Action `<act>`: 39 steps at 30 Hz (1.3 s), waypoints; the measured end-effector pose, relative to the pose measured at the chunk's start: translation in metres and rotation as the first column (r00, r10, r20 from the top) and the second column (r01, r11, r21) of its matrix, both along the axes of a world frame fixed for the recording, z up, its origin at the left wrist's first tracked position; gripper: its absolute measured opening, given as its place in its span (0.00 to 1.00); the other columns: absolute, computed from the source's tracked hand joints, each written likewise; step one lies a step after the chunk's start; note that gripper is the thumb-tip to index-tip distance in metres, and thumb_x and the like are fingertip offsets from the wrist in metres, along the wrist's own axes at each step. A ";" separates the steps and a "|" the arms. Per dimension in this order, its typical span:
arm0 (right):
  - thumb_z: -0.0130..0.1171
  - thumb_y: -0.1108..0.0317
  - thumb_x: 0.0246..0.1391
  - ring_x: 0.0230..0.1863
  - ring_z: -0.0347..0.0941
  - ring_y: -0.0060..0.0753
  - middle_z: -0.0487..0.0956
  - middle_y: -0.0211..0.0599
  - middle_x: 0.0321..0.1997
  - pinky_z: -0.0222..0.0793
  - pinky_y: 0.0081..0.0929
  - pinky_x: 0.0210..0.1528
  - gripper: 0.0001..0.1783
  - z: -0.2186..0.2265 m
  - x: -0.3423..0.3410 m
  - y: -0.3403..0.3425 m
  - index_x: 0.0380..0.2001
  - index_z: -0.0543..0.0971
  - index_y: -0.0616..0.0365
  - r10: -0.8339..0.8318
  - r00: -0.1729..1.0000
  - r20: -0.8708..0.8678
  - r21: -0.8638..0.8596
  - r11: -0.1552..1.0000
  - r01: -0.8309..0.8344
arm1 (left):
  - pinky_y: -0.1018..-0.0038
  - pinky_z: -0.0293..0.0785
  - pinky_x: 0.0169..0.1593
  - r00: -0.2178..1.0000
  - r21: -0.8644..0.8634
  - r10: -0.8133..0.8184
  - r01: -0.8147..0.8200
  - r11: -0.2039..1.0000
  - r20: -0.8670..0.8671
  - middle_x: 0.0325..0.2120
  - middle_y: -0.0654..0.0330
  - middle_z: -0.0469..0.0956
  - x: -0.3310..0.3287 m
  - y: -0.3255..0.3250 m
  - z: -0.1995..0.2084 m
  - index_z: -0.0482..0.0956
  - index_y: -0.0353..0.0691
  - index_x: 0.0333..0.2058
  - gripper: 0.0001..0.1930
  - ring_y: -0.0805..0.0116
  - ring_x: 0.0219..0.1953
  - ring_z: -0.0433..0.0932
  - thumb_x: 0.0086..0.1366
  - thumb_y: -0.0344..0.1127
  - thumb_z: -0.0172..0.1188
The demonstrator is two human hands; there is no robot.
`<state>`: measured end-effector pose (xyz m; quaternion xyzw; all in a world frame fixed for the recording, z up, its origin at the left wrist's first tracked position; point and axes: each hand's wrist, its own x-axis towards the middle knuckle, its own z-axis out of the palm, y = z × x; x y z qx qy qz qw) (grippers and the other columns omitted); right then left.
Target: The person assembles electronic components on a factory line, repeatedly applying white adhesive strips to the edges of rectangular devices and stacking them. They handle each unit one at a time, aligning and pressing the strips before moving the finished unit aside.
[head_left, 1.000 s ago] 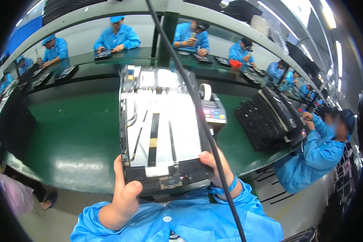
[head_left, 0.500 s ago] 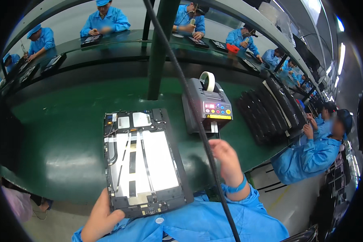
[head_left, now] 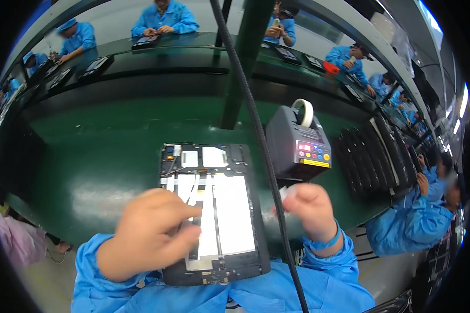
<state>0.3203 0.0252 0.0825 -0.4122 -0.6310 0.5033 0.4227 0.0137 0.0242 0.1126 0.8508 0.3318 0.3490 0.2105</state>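
Note:
An opened tablet (head_left: 256, 214) with a black frame, white inner panel and thin dark ribbon cables lies at the near edge of the green table. Over its left half hovers my left hand (head_left: 149, 232), slightly blurred, thumb and forefinger apart with nothing seen between them; it hides part of the panel. To the tablet's right, my right hand (head_left: 313, 211) is closed in a pinch on a small whitish piece of tape (head_left: 285, 192). Behind that hand stands a grey tape dispenser (head_left: 292, 143) carrying a roll of pale tape (head_left: 305, 111).
A dark braided cable (head_left: 256, 115) hangs across the view, passing close to my right fingers. Black padded slabs (head_left: 368, 161) stand in a row at the right. A green post (head_left: 237, 78) rises behind the tablet. Co-workers in blue sit across the line and at the right.
My left hand has left the tablet's lower left corner and come over its panel. My right hand has closed on tape that stuck out of the dispenser. The view has shifted left.

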 end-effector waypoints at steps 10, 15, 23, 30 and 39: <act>0.64 0.64 0.45 0.22 0.75 0.39 0.78 0.36 0.20 0.69 0.32 0.25 0.11 0.033 -0.082 0.022 0.31 0.81 0.58 -0.116 0.858 0.501 0.615 0.745 -0.258 | 0.71 0.70 0.26 0.975 0.138 0.052 -0.083 0.987 0.217 0.20 0.62 0.77 0.010 -0.001 -0.023 0.80 0.42 0.25 0.05 0.64 0.22 0.76 0.50 0.33 0.68; 0.65 0.66 0.42 0.22 0.74 0.40 0.76 0.35 0.20 0.68 0.33 0.24 0.08 0.041 -0.099 0.030 0.26 0.79 0.55 0.063 0.822 0.566 0.550 0.715 -0.433 | 0.71 0.70 0.26 0.964 0.191 0.010 -0.063 0.980 0.265 0.22 0.61 0.78 0.002 0.005 -0.031 0.81 0.40 0.28 0.08 0.64 0.23 0.76 0.49 0.34 0.69; 0.60 0.72 0.46 0.31 0.74 0.50 0.76 0.43 0.26 0.68 0.41 0.32 0.11 0.037 -0.133 0.074 0.34 0.72 0.59 0.012 0.827 0.561 0.513 0.780 -0.359 | 0.66 0.70 0.37 0.917 0.399 0.353 -0.398 0.826 0.184 0.30 0.57 0.76 -0.036 0.045 -0.051 0.81 0.39 0.29 0.14 0.57 0.32 0.72 0.40 0.33 0.69; 0.59 0.75 0.46 0.34 0.75 0.49 0.77 0.41 0.27 0.69 0.41 0.35 0.15 0.021 -0.154 0.115 0.39 0.69 0.58 0.094 0.765 0.637 0.528 0.670 -0.522 | 0.64 0.68 0.40 0.950 0.364 0.264 -0.307 0.879 0.166 0.32 0.58 0.74 -0.043 0.059 -0.064 0.81 0.41 0.27 0.15 0.56 0.35 0.71 0.36 0.37 0.71; 0.59 0.73 0.44 0.30 0.75 0.47 0.76 0.43 0.26 0.70 0.36 0.34 0.14 0.022 -0.167 0.126 0.35 0.70 0.62 0.079 0.683 0.726 0.383 0.778 -0.498 | 0.62 0.66 0.43 0.957 0.393 0.241 -0.286 0.874 0.161 0.34 0.55 0.73 -0.048 0.064 -0.075 0.83 0.41 0.28 0.16 0.54 0.39 0.70 0.42 0.46 0.69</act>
